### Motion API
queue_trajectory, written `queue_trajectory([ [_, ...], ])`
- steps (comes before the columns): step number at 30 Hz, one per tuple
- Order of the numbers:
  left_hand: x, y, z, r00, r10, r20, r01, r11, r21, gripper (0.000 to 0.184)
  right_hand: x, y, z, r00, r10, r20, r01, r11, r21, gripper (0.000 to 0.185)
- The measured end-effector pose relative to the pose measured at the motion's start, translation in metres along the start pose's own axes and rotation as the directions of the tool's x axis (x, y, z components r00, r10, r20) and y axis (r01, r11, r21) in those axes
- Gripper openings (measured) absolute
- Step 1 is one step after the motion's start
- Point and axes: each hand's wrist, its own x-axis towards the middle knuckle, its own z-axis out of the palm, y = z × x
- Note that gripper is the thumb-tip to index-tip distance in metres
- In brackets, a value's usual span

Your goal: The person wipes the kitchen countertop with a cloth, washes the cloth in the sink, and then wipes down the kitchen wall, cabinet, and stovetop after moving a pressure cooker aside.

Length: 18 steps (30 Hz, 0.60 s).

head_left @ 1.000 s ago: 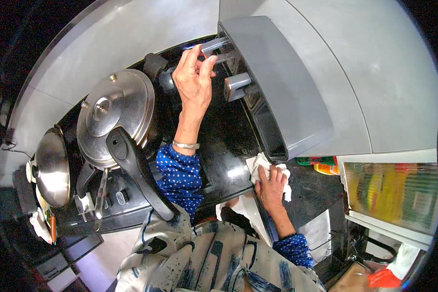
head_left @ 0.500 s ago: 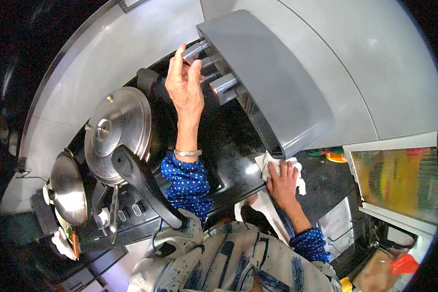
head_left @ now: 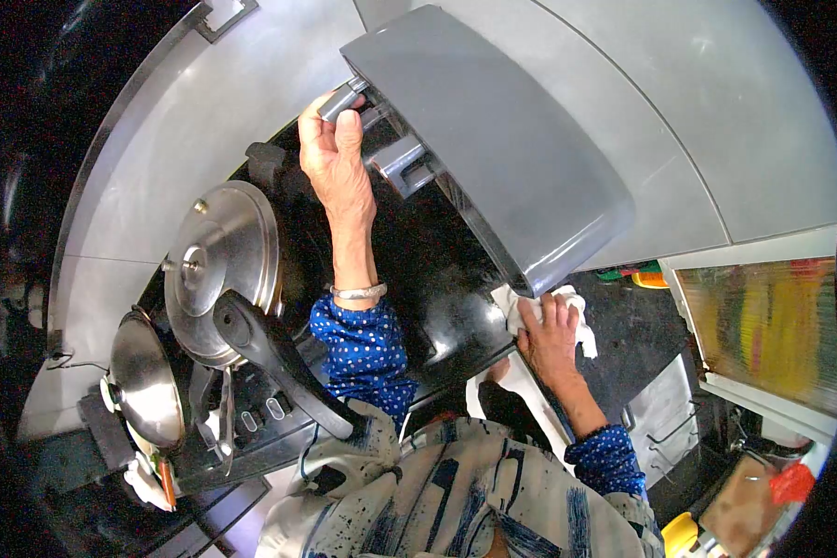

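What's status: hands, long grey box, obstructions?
Left hand on upper silver-grey cylindrical handle of long grey box. Right hand on crumpled white cloth by box. Round steel-lidded pot near left forearm, not blocking.

At left sits a pressure cooker (head_left: 237, 232) with a shiny metal top, its long black handle (head_left: 286, 365) pointing to the near side. Farther left is a domed metal cover (head_left: 151, 395); just nearer are a crumpled white thing (head_left: 147, 485) and a slim orange-brown one (head_left: 166, 484). At right, a white-framed ribbed panel (head_left: 772, 330) shows blurred yellow and red. Near right are a red thing (head_left: 791, 484) and a yellow thing (head_left: 680, 534).
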Motion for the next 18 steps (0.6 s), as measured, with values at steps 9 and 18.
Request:
queue_trajectory([
  [9, 0.007, 0.002, 0.009, 0.992, -0.108, -0.067, 0.103, 0.992, -0.072, 0.025, 0.003, -0.001, -0.002, 1.0, 0.014, 0.028, -0.014, 1.0, 0.002, 0.053],
  [18, 0.011, -0.002, 0.002, 0.994, -0.102, -0.027, 0.101, 0.993, -0.055, 0.028, 0.003, -0.002, -0.003, 0.996, 0.04, 0.082, -0.038, 0.999, -0.03, 0.053],
])
